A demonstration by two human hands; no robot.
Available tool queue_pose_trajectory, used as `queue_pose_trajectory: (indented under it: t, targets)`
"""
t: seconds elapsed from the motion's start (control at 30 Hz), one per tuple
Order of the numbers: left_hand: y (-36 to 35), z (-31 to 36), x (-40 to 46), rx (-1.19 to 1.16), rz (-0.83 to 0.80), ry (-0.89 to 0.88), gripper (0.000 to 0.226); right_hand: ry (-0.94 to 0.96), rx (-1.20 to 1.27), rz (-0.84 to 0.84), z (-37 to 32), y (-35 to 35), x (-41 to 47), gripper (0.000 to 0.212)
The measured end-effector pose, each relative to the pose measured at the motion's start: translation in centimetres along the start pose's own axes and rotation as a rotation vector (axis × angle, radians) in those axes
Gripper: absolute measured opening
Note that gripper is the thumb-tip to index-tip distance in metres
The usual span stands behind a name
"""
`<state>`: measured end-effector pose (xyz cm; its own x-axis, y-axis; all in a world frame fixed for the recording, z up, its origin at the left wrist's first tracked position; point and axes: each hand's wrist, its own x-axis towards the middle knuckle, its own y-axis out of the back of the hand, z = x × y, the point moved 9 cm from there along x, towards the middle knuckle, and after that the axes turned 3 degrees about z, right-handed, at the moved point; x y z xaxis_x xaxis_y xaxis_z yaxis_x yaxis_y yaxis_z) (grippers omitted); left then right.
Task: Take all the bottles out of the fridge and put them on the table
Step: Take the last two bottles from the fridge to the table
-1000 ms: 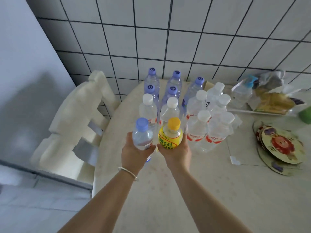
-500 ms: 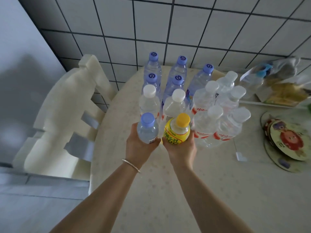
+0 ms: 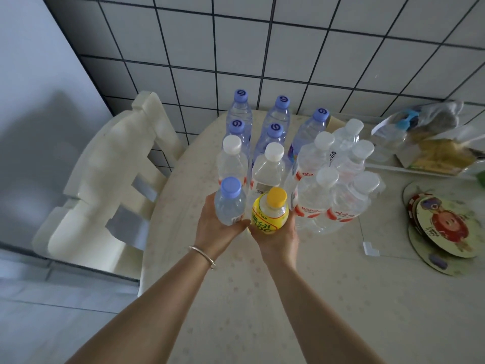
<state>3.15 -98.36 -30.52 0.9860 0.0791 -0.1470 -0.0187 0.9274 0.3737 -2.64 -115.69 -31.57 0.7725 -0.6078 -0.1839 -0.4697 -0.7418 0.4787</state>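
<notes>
With both bottles in hand and hanging at the near side of the cluster, we want to set them down clean. Our left hand (image 3: 217, 227) is wrapped around the clear bottle with the blue cap (image 3: 230, 203), our right hand (image 3: 278, 232) around the yellow bottle (image 3: 270, 214), the two side by side, toward the tabletop's (image 3: 262, 298) left edge. Whether their bases touch the surface yet, we cannot tell. The white-capped bottles (image 3: 273, 169) stand just behind, the red-labelled bottles (image 3: 315, 203) just beside on the right, so we should lower straight down, keep both upright, and feel the bases sit flat before loosening our fingers. Crowd the pack and a nudge could topple a neighbour, so let's open gently and draw back toward the near edge.
</notes>
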Motion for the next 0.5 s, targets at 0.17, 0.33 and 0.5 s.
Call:
queue_pose_trajectory:
  t: [0.17,0.33,0.5]
  targets:
    - [1.8,0.3,-1.5,-0.074,0.020,-0.037,0.101,-0.028,-0.092,-0.097,0.3,0.4,-0.5,0.077]
    - [4.9,3.6,-5.2,-0.156,0.137,-0.111,0.100,-0.132,-0.105,-0.031,0.4,3.5,-3.5,0.071]
    - [7.4,5.6,-9.6,-0.240,0.250,-0.156,0.100,-0.095,-0.133,-0.107,-1.0,5.8,-8.2,0.062]
